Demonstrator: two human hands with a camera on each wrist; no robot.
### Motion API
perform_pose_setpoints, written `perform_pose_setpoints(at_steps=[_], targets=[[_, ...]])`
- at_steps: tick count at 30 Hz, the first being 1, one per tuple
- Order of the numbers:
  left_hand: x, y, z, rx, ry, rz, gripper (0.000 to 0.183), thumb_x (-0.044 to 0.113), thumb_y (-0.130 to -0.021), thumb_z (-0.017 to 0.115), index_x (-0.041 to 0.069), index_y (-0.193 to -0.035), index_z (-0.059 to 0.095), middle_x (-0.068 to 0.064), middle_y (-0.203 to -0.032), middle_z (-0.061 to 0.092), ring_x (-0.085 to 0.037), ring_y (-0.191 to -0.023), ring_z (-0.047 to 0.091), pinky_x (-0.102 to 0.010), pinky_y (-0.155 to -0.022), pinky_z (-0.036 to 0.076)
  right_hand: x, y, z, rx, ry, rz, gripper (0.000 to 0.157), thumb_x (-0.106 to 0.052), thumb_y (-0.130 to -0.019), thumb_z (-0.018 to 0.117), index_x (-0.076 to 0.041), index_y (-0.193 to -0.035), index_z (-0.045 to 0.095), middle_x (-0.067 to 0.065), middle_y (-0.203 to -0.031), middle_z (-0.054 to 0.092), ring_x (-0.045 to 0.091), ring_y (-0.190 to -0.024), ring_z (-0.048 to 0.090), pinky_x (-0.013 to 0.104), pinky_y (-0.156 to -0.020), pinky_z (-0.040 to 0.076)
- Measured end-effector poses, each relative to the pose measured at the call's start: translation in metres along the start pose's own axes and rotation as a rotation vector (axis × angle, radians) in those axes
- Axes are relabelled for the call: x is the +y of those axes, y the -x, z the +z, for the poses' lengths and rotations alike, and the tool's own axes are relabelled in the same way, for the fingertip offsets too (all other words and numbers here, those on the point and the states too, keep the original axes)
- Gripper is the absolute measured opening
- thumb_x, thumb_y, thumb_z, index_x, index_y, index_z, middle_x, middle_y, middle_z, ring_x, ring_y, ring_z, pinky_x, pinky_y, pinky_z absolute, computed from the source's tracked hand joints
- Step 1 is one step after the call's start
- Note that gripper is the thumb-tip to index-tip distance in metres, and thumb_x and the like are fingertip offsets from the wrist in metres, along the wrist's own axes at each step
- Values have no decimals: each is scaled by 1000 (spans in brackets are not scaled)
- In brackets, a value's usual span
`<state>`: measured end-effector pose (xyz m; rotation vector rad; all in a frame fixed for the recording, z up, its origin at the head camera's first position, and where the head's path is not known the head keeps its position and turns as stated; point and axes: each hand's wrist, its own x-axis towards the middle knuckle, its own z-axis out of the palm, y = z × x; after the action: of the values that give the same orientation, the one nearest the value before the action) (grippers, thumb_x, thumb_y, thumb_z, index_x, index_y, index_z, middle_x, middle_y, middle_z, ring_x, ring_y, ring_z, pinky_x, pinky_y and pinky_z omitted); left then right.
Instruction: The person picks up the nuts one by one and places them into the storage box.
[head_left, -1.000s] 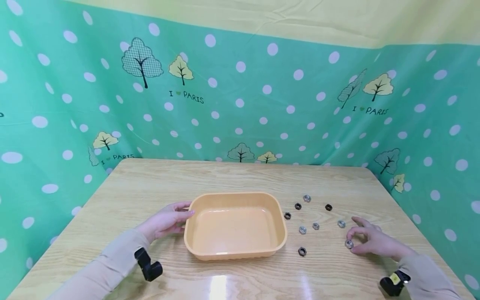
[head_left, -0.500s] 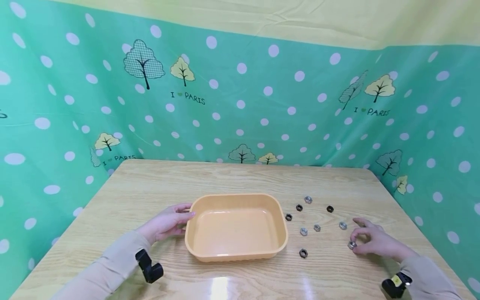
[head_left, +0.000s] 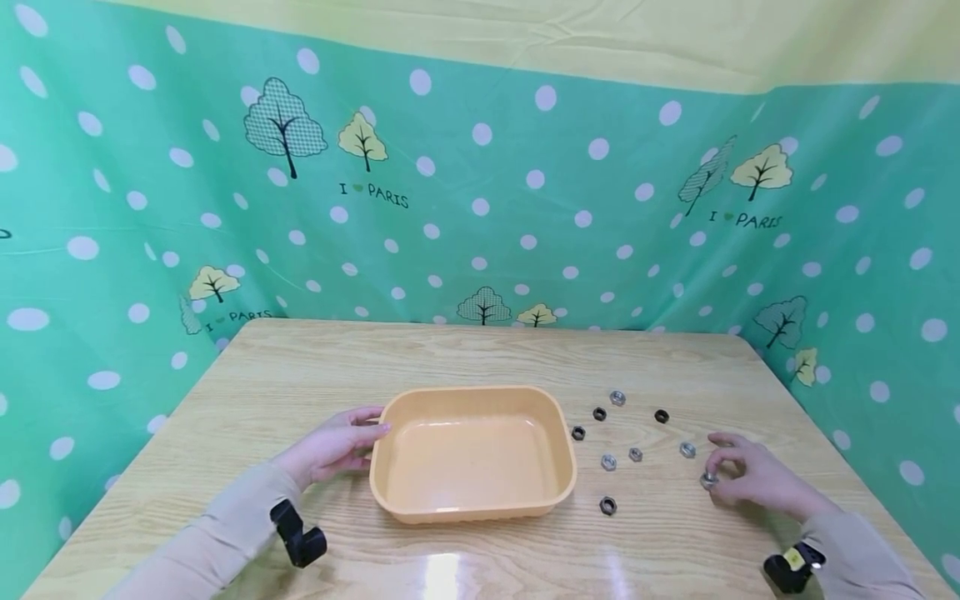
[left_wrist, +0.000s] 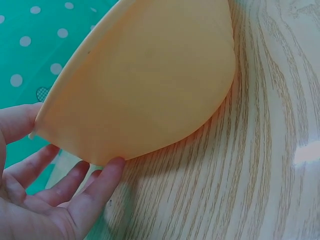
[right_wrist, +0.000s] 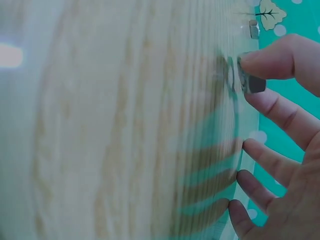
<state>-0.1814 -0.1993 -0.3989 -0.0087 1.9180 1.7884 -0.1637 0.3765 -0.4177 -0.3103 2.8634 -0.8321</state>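
Observation:
A shallow peach plastic basin [head_left: 474,510] sits mid-table. At its left end my left hand [head_left: 333,446] holds it, thumb over the rim and fingers against the outer wall, as the left wrist view shows. On the right, my right hand [head_left: 757,479] pinches a silver hex nut [right_wrist: 254,82] between thumb and index finger, close to the tabletop. The other fingertips of that hand touch the wood. Another silver nut [head_left: 687,450] lies just left of the hand. More nuts lie loose between basin and hand, among them a dark nut [head_left: 608,506] and a silver nut [head_left: 608,462].
Further back lie a silver nut [head_left: 617,398] and a black nut [head_left: 662,416]; a dark nut [head_left: 578,433] is close to the basin's right side. The wooden table [head_left: 337,358] is bordered by a green dotted curtain [head_left: 450,250] behind and at both sides.
The silver nut at my right fingertips has shifted slightly right and tilted from flat toward its edge, pinched between thumb and index finger. My left hand and the basin stay in place.

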Motion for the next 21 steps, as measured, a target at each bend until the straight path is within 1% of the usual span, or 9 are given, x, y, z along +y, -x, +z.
perform_pose_setpoints(at_steps=[2,6,9,13,15,20,21], targets=[[0,0,0,0,1,3,70,21,-95,55,-8,-146,16,-29,-138,45,-20,-108,59,-41,-89,55,0,0,-2,12,11,0,18,-17,-72,78,-12,-79,62,38,-130,42,63,-117,34,75,-90,31],[-1,0,1,9,2,9,68,21,-95,55,-7,-146,19,-27,-134,49,-19,-107,60,-37,-87,56,-2,0,-5,5,10,64,19,-20,-77,75,-9,-84,61,37,-129,45,60,-118,37,72,-92,35],[-2,0,1,6,12,16,69,20,-95,55,-7,-146,17,-24,-132,52,-17,-105,61,-35,-85,56,-4,2,-8,19,3,90,18,-20,-79,73,-9,-86,61,35,-128,48,57,-115,43,69,-91,39],[-3,0,1,1,29,23,71,19,-95,55,-6,-147,13,-21,-130,54,-15,-102,61,-34,-84,56,-5,3,-9,72,-4,58,16,-16,-79,73,-8,-85,61,34,-124,52,51,-108,51,63,-87,46],[-3,0,0,-2,30,26,72,19,-95,55,-6,-148,12,-20,-129,55,-14,-102,61,-34,-84,56,-5,4,-9,92,-7,46,15,-14,-78,74,-8,-84,62,34,-123,52,49,-106,53,61,-86,49],[-3,1,0,-12,34,27,73,20,-95,56,-6,-147,12,-17,-125,59,-13,-100,62,-33,-83,56,-5,4,-9,131,-32,15,14,-9,-79,72,-3,-88,63,36,-122,52,49,-106,52,59,-84,51],[-3,1,1,-14,35,26,73,20,-95,56,-6,-147,12,-16,-125,59,-13,-100,62,-33,-82,56,-5,4,-9,145,-33,13,14,-8,-79,72,-3,-88,63,35,-122,52,45,-106,53,58,-84,52]])
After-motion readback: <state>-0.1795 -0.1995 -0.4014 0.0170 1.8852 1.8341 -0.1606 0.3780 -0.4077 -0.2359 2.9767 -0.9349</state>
